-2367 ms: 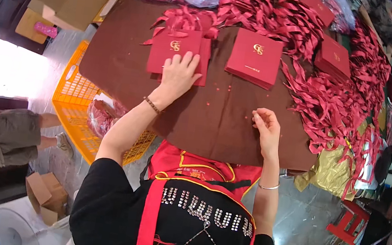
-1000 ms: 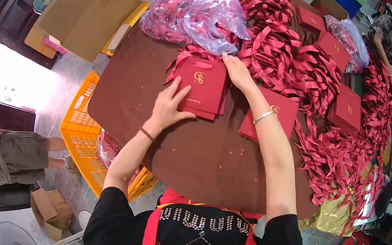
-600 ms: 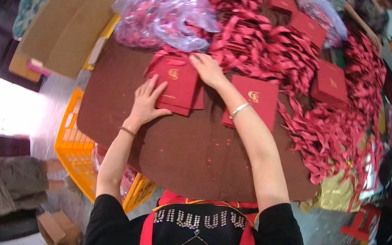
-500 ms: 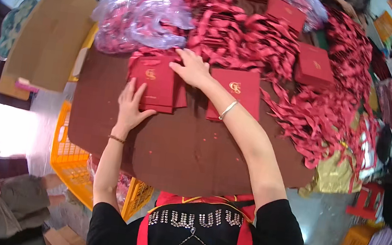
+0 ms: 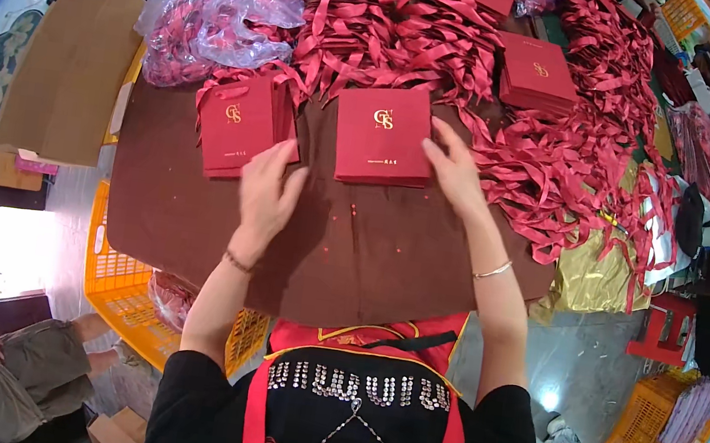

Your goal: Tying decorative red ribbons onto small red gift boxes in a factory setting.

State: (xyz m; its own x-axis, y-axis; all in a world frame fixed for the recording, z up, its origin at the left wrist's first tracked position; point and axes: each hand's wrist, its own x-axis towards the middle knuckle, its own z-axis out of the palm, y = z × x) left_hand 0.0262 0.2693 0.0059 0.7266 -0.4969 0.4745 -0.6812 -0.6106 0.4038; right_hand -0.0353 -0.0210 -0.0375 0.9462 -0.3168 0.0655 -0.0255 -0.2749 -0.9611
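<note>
Flat square red paper bag (image 5: 382, 135), matte, on brown tabletop (image 5: 369, 250). Right hand (image 5: 454, 174): grip open, fingertips touching its edge. Left hand (image 5: 269, 195): open, beside ribbon-handled bag stack (image 5: 238, 124).

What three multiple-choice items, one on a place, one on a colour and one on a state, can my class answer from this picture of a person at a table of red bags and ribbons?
1. Where does the clear plastic bag of ribbons lie?
A. at the far left of the table
B. on the floor by the orange crate
C. under the right hand

2. What colour is the emblem on the red bag stack by the left hand?
A. black
B. gold
C. blue

3. How is the right hand placed?
A. clenched in a fist above the table
B. open, fingers at the right edge of the flat red bag
C. gripping a pair of scissors

Answers: 1 A, the bag sits beyond the left stack on the brown table. 2 B, the mark shines gold on red. 3 B, the spread fingers meet that bag's edge.
</note>
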